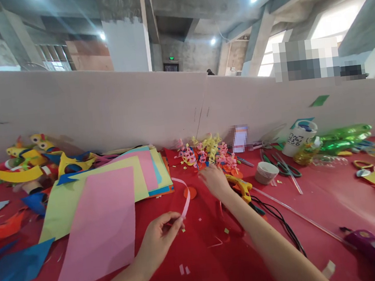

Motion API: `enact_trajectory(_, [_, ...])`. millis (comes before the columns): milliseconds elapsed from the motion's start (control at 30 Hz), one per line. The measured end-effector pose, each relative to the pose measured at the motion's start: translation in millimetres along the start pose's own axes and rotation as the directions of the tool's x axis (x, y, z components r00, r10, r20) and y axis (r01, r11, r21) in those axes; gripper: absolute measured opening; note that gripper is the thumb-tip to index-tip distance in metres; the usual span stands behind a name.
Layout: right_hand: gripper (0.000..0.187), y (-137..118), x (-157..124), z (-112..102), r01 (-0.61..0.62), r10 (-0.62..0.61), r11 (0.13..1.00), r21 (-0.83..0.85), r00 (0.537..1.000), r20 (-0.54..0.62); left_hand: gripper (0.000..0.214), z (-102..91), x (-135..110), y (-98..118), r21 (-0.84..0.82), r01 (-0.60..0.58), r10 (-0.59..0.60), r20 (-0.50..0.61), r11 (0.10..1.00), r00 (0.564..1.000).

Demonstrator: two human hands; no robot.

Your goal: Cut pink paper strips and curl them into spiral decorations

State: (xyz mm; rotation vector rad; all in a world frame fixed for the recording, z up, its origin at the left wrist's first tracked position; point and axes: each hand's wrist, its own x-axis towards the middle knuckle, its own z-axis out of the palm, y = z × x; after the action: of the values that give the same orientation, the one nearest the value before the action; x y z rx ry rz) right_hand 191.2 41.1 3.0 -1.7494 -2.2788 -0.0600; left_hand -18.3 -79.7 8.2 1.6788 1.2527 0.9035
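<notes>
My left hand [160, 238] pinches the near end of a thin pink paper strip [184, 194], which curves up and away over the red tablecloth [205, 250]. Farther out, my right hand [214, 180] reaches to the edge of a cluster of small curled paper pieces [205, 153] in pink and yellow. Its fingers point away from me and are curled at the cluster; whether they hold anything is hidden. An orange paper disc [191, 193] lies between the two hands. A yellow glue gun [241, 187] rests just right of my right wrist.
Sheets of coloured paper [103, 203] are stacked at the left, with paper figures [25, 162] behind them. Scissors [286, 166], a tape roll [266, 172], a white cup [297, 138] and green bottles [344, 137] sit at the right. A white partition [104, 109] runs along the table's far edge.
</notes>
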Motion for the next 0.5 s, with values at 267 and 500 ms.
enact_trajectory(267, [0.027,-1.1,-10.6,-3.0,-0.140,0.151,0.977,0.160,0.987,-0.061,0.025,6.1,-10.0,-10.6,0.052,-0.017,0.018,-0.022,0.999,1.000])
enact_trajectory(500, [0.027,-52.7,-34.4,13.9,-0.381,-0.001,0.388,0.839,0.910,0.414,0.018,10.5,-17.4,-10.7,0.220,-0.188,0.172,0.088,0.957,0.981])
